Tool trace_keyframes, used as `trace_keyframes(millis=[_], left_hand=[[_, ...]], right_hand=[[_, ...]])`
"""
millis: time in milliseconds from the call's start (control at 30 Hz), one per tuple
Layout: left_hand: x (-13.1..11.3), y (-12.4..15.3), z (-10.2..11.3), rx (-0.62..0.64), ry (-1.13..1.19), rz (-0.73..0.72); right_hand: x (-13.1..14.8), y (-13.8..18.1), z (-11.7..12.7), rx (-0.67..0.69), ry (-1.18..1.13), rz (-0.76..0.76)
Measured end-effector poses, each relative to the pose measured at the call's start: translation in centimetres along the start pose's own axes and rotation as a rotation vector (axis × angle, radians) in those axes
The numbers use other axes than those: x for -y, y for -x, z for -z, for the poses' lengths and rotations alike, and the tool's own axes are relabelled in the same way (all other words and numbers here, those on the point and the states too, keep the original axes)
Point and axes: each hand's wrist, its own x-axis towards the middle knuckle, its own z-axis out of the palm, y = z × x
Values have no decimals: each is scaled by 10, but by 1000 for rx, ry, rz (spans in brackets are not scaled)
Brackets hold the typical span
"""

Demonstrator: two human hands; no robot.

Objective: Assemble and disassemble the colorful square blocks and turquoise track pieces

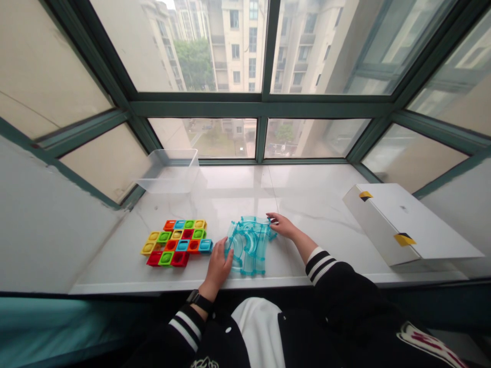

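Translucent blue plastic pieces (pixel 251 246): one cluster, overlapping, exact number unclear; on the white marble-look counter (pixel 314 214), between the hands. Left hand (pixel 219 263): one, at the cluster's left edge. Right hand (pixel 282 225): one, at its far right corner. Whether either grip closes on a piece, cannot tell. Multicoloured square plastic blocks (pixel 183 246): about seventeen, set in touching rows. Clear plastic bin (pixel 171 185): one. White box (pixel 418 220): one. Stage, judged: both sorts already grouped; remainder unclear.
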Motion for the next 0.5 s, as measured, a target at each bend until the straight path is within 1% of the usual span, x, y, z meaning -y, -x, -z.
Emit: trace_keyframes(millis=[133, 267, 367, 500], left_hand=[[-3, 1, 3, -9, -6, 3], [-16, -8, 12, 9, -39, -12], [-33, -27, 18, 73, -91, -52], [-58, -55, 13, 234, -206, -93]], right_hand=[[-1, 2, 0, -5, -21, 16], [-5, 4, 1, 2, -69, 10], [-6, 4, 1, -2, -105, 3], [-6, 6, 0, -18, -111, -9]])
